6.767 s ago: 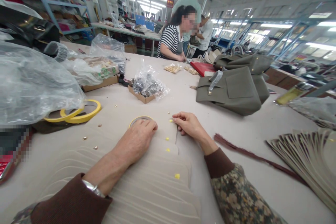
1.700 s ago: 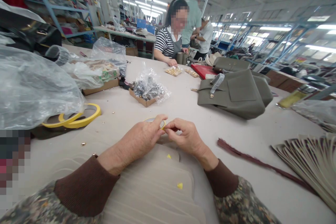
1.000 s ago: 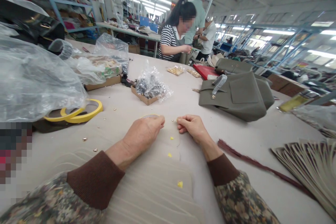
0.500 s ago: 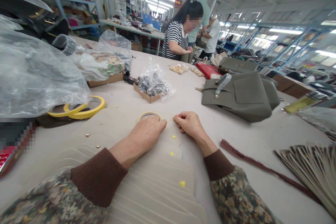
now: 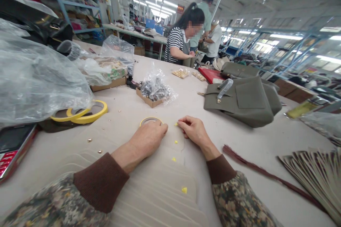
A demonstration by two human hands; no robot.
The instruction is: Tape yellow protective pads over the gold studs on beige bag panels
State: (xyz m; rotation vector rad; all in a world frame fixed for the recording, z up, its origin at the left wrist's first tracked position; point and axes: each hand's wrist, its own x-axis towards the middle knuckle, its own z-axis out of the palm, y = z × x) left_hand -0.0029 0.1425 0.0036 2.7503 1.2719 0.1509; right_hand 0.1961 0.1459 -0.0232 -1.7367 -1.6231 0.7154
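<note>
My left hand (image 5: 149, 138) lies knuckles up on a fanned stack of beige leather pieces (image 5: 149, 191), fingers curled over the near edge of a small yellow tape roll (image 5: 149, 120). My right hand (image 5: 194, 130) rests just to its right with fingers curled, fingertips pressing at a small yellow tape bit (image 5: 176, 124) on the top piece. More yellow bits (image 5: 184, 189) dot the stack.
Olive green handbags (image 5: 241, 100) lie at the right, a fan of dark leather pieces (image 5: 317, 173) at the near right, larger yellow tape rolls (image 5: 85, 111) and plastic bags (image 5: 34, 78) at the left, a box of hardware (image 5: 153, 92) ahead. A person in a striped shirt (image 5: 177, 40) works across the table.
About two seconds ago both hands held the small tape roll raised between them; now it lies on the table and both hands are down on the beige pieces.
</note>
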